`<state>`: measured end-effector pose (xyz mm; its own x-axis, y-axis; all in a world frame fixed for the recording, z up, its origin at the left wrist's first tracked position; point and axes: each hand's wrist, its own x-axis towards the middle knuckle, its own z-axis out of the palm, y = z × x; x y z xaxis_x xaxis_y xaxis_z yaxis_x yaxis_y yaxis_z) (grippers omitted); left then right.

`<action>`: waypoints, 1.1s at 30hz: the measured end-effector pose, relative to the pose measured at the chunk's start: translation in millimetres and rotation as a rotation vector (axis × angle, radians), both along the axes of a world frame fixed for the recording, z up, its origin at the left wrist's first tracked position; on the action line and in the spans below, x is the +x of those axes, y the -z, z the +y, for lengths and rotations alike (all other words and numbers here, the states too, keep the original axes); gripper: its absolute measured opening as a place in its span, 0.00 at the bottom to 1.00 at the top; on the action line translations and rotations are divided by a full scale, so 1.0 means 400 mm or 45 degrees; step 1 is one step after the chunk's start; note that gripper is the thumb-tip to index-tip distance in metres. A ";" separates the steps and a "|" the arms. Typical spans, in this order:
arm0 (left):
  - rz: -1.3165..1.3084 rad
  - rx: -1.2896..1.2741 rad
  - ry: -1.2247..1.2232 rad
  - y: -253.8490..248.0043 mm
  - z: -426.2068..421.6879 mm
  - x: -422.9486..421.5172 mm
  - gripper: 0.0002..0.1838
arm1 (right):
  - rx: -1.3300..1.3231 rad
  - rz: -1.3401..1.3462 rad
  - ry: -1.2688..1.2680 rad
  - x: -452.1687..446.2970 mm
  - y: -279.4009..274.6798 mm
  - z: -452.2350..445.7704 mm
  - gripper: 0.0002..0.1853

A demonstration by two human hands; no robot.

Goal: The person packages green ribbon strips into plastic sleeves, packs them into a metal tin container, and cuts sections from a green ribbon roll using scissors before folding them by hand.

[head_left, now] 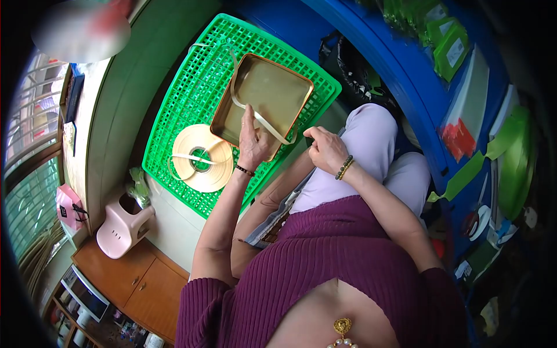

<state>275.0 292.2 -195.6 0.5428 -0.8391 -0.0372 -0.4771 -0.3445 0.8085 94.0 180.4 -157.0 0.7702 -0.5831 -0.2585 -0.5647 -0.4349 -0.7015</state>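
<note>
My left hand (253, 143) is over the near left edge of a rectangular metal tin (278, 84), its fingers closed on a pale strip (268, 126). The strip curves up along the tin's left side and loops round towards the right. Just right of the tin, my right hand (326, 148) has its fingers curled together near the strip's looped end; what they hold, if anything, is too small to tell. A roll of cream tape (202, 158) lies flat left of the tin. Tin and roll both rest on a green plastic basket (191, 75).
A pink stool (119, 229) stands at the lower left beside a wooden cabinet (145, 284). Blue shelving with green packets (451, 52) and a green roll (516, 162) is on the right. My legs are beside the basket.
</note>
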 end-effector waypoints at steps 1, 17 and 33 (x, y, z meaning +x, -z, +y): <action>0.127 -0.013 -0.095 -0.022 -0.010 0.000 0.37 | -0.004 -0.009 0.002 0.000 0.002 0.003 0.15; -0.601 0.091 -0.113 -0.146 -0.145 0.112 0.32 | 0.236 -0.441 -0.050 -0.123 -0.313 -0.142 0.11; -0.597 -0.490 0.534 -0.493 -0.797 -0.326 0.14 | -1.093 0.439 -0.618 -0.252 -0.471 -0.905 0.35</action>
